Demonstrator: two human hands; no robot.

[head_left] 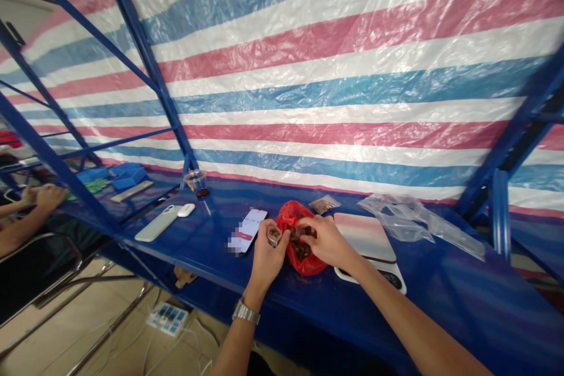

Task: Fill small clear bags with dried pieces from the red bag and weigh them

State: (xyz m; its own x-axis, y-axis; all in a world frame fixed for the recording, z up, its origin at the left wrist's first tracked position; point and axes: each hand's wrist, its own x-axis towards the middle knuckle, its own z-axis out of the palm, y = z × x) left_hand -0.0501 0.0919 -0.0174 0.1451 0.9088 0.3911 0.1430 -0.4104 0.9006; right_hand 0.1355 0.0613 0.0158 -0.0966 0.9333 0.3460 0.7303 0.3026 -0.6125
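A red plastic bag (293,220) of small brown pieces lies open on the blue shelf (211,247) in front of me. My left hand (268,255), a metal watch on its wrist, is closed around a small clear pouch (274,235) at the bag's left edge. My right hand (324,241) reaches into the bag's mouth with fingers pinched among the brown pieces (302,247). Just right of that hand stands a flat digital scale (368,241).
A lit phone (247,229) lies left of the bag. Further left are a white phone (156,224), a white case (185,210) and a clear cup (197,182). Clear bags (414,217) lie right of the scale; a small filled pouch (325,204) behind. Another person's hands (37,195) work at far left.
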